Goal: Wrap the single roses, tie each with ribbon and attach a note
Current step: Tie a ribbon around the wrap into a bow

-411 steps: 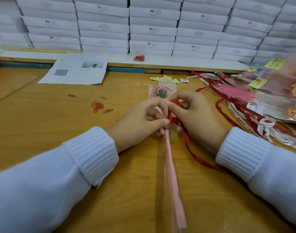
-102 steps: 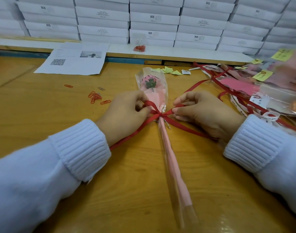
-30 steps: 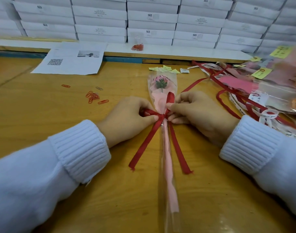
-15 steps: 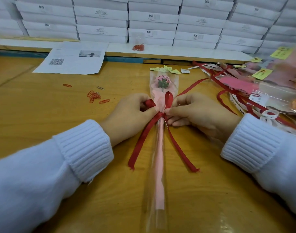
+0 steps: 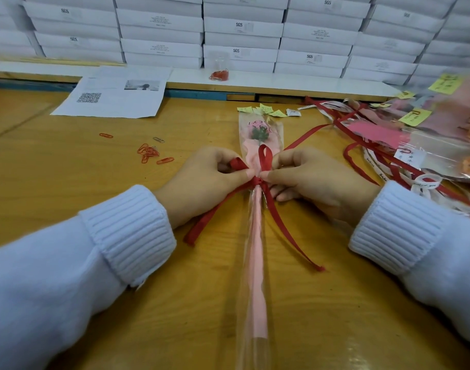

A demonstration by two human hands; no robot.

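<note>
A single pink rose in a clear cellophane sleeve (image 5: 256, 252) lies lengthwise on the wooden table, its bloom (image 5: 259, 132) pointing away from me. A red ribbon (image 5: 264, 161) is tied in a bow round the sleeve below the bloom, two tails trailing toward me. My left hand (image 5: 201, 182) pinches the bow's left loop. My right hand (image 5: 313, 180) pinches the ribbon at the knot beside the upright right loop. Small yellow notes (image 5: 263, 109) lie just beyond the bloom.
Loose red paper clips (image 5: 149, 153) lie left of the hands. A printed sheet (image 5: 113, 94) lies at back left. Wrapped roses with ribbons and yellow notes (image 5: 425, 140) pile up at the right. Stacked white boxes (image 5: 239, 30) line the back, with a small clip container (image 5: 219, 72).
The ribbon went from a plain knot to a bow with two loops. Over the last half second both hands drew the loops a little tighter; the rose stayed in place.
</note>
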